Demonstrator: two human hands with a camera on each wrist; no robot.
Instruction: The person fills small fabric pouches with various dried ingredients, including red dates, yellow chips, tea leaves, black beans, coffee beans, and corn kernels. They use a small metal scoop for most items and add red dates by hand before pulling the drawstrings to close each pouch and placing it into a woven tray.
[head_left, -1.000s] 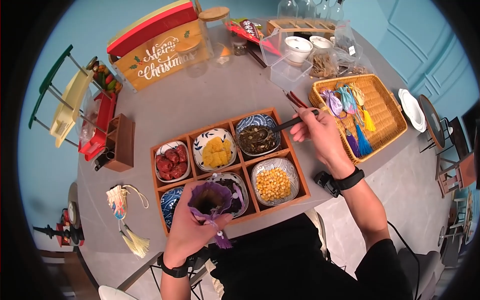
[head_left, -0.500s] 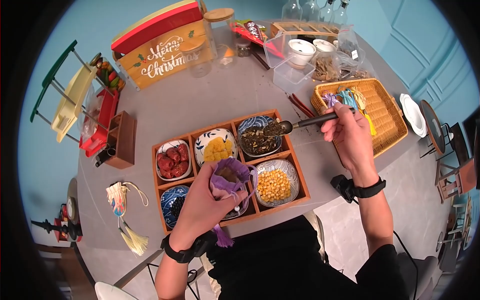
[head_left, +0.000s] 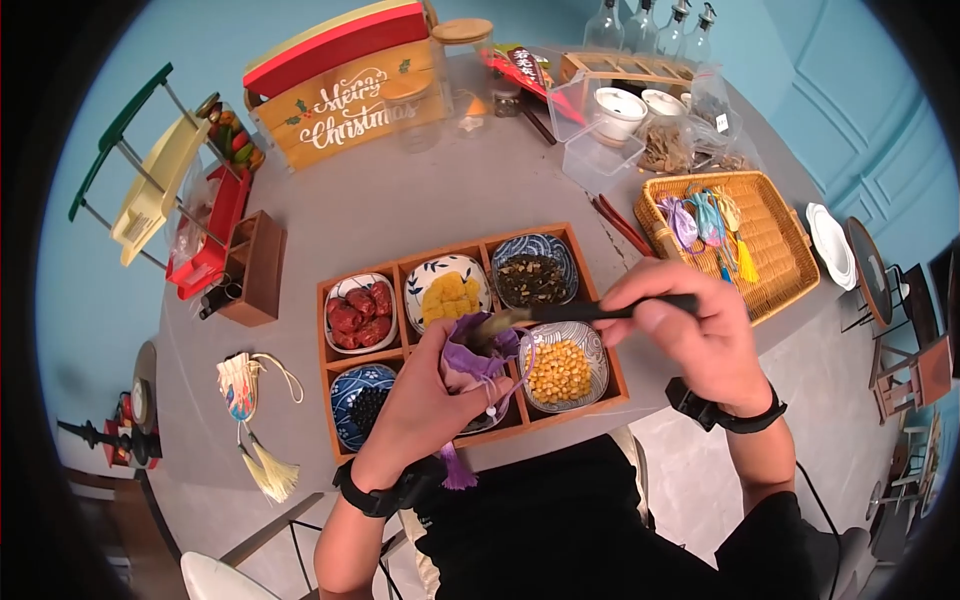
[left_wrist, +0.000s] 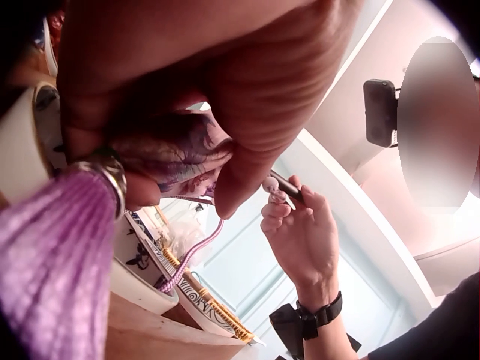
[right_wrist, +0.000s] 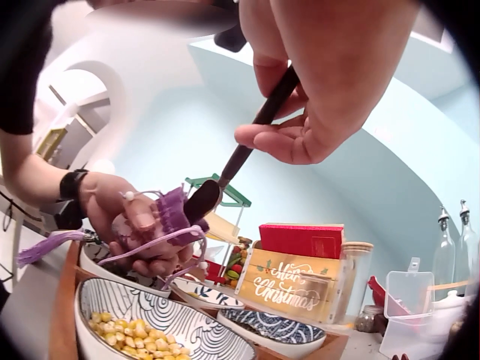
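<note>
My left hand (head_left: pixel 418 402) grips a purple pouch (head_left: pixel 470 362) upright above the front middle compartment of the wooden box (head_left: pixel 462 240); its purple tassel (left_wrist: pixel 67 255) hangs beneath the hand. In my right hand (head_left: pixel 700 335) is the black handle of a small scoop (head_left: pixel 515 316), pinched between thumb and fingers. The scoop's bowl (right_wrist: pixel 202 201) is tipped at the pouch's open mouth in the right wrist view. Around them in the box are dishes of corn kernels (head_left: pixel 558 370), dried tea-like leaves (head_left: pixel 533 280), yellow pieces (head_left: pixel 455 298), red dates (head_left: pixel 358 314) and black beans (head_left: pixel 369 408).
A wicker tray (head_left: pixel 785 250) with several small tasselled pouches lies at the right. Left of the box is a cream pouch (head_left: pixel 238 388). Farther back stand a Christmas crate (head_left: pixel 350 105), glass jars, a clear plastic box (head_left: pixel 600 160) and a small brown rack (head_left: pixel 258 270).
My right hand has carried the scoop from the leaf dish, up and then left to the pouch's mouth. The pouch in my left hand has moved up and slightly right.
</note>
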